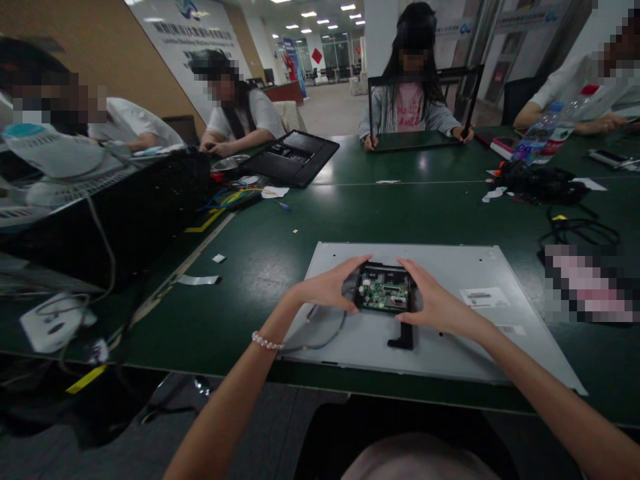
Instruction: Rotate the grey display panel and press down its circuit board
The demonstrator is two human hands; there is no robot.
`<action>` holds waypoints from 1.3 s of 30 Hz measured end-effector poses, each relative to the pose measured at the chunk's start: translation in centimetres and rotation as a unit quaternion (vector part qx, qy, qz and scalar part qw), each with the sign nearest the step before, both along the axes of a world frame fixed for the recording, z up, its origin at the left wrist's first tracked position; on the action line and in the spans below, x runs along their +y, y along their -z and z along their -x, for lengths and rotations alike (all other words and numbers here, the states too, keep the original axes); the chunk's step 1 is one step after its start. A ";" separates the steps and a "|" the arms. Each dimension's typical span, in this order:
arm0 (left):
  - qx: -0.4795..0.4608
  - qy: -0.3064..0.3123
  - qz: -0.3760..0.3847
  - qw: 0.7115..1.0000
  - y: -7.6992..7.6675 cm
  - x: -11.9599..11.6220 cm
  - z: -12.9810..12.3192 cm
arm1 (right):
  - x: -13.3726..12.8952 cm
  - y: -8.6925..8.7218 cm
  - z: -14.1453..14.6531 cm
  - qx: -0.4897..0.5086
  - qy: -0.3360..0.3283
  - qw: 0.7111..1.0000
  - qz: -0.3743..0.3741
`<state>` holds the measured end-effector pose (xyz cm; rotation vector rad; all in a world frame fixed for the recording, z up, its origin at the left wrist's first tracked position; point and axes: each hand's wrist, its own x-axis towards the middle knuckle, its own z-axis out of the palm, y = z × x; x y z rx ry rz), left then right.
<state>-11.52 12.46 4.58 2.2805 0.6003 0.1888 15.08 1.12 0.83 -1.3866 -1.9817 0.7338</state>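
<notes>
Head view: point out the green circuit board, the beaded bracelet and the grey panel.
Green circuit board [383, 295], head view: middle of its face.
Beaded bracelet [267, 343], head view: middle of its strand.
Grey panel [453, 358], head view: bare lower surface.

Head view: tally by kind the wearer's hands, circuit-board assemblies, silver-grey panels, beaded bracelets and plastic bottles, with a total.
Hands: 2 (left hand, right hand)
Circuit-board assembly: 1
Silver-grey panel: 1
Beaded bracelet: 1
Plastic bottles: 2 (blue-capped, red-capped)
Total: 7

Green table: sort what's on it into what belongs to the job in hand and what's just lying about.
Seems to belong:
- Circuit board, held between left hand and right hand
- Pale grey panel underneath
- Grey cable near the left hand

Apparently lying about:
- Silver strip
- White scrap
- Blue-capped bottle
</notes>
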 end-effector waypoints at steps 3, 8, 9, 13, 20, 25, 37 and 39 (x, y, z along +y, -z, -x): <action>-0.013 0.003 -0.007 1.000 0.1 -0.6 -0.6 | -0.1 -0.2 -0.7 0.007 0.002 1.000 -0.024; -0.032 0.006 -0.016 0.999 0.4 -1.9 -1.6 | -0.8 -1.0 -1.8 0.001 0.006 1.000 -0.026; -0.032 0.007 -0.017 0.999 0.5 -2.1 -1.8 | -1.0 -1.1 -2.0 -0.002 0.009 1.000 -0.023; -0.031 0.009 -0.019 0.999 1.0 -2.6 -2.4 | -1.5 -1.1 -2.7 -0.010 0.018 1.000 -0.015; -0.034 -0.008 -0.016 0.999 2.0 -2.7 -2.6 | -1.6 0.3 -3.5 -0.008 0.019 1.000 -0.002; -0.043 -0.012 -0.010 0.999 2.4 -2.9 -2.5 | -1.6 0.8 -3.5 -0.011 0.009 1.000 -0.003; -0.049 -0.021 -0.003 0.999 2.2 -3.8 -3.1 | -2.0 1.1 -4.3 -0.014 0.004 1.000 -0.009; -0.051 -0.023 -0.003 0.998 2.1 -3.9 -3.2 | -2.2 1.2 -4.5 -0.013 0.006 1.000 -0.013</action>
